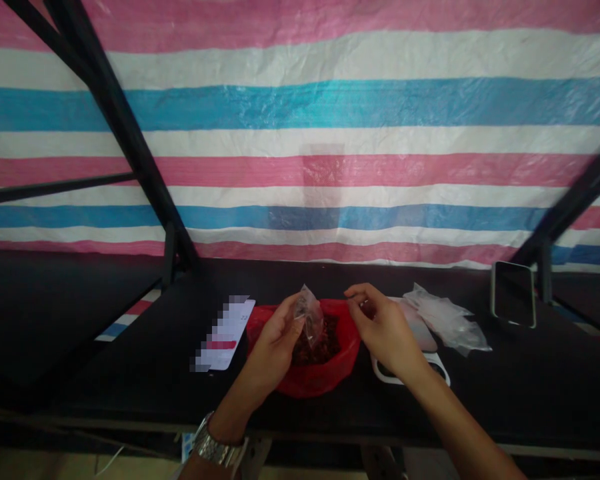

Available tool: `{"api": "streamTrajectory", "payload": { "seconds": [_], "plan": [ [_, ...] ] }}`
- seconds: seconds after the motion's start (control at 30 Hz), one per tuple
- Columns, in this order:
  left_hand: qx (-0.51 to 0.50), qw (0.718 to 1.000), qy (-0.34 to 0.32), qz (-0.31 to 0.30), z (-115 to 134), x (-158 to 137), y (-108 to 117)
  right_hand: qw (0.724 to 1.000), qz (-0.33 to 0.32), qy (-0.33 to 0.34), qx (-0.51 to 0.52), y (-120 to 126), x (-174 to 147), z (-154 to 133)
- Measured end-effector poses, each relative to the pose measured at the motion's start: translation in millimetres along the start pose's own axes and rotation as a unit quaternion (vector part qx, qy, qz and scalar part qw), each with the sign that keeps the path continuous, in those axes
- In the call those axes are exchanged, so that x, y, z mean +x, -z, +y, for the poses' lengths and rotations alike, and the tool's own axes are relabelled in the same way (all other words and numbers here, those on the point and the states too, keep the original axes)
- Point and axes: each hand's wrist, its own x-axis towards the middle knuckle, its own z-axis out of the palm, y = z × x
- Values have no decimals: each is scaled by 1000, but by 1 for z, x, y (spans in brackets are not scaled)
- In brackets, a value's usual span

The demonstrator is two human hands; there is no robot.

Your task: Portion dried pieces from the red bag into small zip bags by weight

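The person's left hand (279, 331) has its grip closed, thumb against fingers, on a small clear bag (311, 317) held over the open red bag (313, 385) on the black tabletop (145, 373). The fingers cover part of the clear bag, and what is inside it is hard to make out. The red bag holds a dark brown loose material (325, 348), partly hidden by the left hand; its separate pieces blur together.

The right hand (383, 327) is near the red bag's right rim, thumb and forefinger curled close together; whether that grip has hold of anything cannot be told. It hides much of a white-rimmed device (444, 375), beside a pile of clear bags (450, 321). Pixelation masks part of a pale flat object (236, 330) on the left.
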Motion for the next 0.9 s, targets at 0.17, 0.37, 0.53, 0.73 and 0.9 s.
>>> {"api": "streamTrajectory", "payload": {
  "seconds": [0.17, 0.37, 0.53, 0.73, 0.9],
  "plan": [
    [33, 999, -12, 0, 0, 1, 0, 997, 14, -14, 71, -4, 3, 6],
    [21, 1000, -10, -4, -4, 2, 0, 996, 65, 35, 43, -3, 2, 3],
    [48, 996, -53, 55, -4, 0, -1, 984, 17, 175, -10, -4, -7, -19],
    [118, 991, -67, 15, -8, -5, -7, 982, -67, 172, -35, -14, -13, -23],
    [135, 988, -66, 27, -7, -6, -5, 988, -59, 144, -7, -21, -10, -16]
  ]
}}
